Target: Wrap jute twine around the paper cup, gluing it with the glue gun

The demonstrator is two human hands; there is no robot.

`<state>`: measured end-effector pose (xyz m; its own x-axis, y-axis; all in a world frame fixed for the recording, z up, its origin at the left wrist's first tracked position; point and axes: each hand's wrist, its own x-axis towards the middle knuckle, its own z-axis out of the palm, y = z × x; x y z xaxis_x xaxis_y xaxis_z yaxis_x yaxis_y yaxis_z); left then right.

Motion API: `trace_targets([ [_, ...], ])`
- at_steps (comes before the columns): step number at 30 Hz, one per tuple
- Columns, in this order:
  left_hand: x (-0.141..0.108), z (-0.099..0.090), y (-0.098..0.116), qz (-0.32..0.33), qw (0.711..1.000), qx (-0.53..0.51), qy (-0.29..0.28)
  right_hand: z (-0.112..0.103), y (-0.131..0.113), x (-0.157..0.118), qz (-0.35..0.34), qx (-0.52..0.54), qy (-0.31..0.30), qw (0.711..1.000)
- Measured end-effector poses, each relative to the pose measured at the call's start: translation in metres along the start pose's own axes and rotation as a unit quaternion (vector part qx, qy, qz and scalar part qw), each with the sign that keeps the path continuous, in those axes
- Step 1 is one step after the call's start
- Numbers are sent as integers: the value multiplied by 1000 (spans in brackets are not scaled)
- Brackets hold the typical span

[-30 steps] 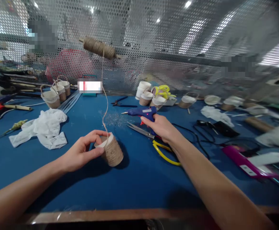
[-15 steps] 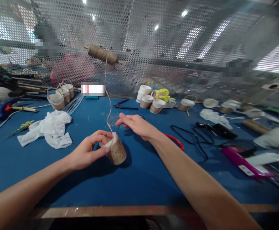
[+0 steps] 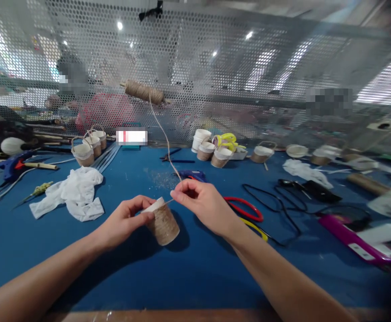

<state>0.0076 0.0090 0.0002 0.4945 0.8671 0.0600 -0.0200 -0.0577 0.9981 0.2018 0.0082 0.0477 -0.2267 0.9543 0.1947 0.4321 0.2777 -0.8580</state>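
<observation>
Right fingers (image 3: pixel 184 201) — now pinching twine (image 3: pixel 169 151), glue gun (image 3: pixel 193 175) (blue) released

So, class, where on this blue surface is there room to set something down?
Bare: between the left forearm and the right forearm, nearer than the wrapped cup; also between left forearm and white cloth. Crowded: the back, with small cups and pliers, and the right, around the purple strip.
</observation>
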Motion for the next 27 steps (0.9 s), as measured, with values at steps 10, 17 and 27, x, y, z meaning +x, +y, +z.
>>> trace_targets([
  [10,-7,3,7,6,999,-16,-36,5,10,-14,41,23,48,998],
  [17,-8,2,9,11,999,-22,-47,8,14,-17,64,25,47,997],
  [27,-13,1,9,18,995,-58,-79,13,20,-18,67,65,20,995],
])
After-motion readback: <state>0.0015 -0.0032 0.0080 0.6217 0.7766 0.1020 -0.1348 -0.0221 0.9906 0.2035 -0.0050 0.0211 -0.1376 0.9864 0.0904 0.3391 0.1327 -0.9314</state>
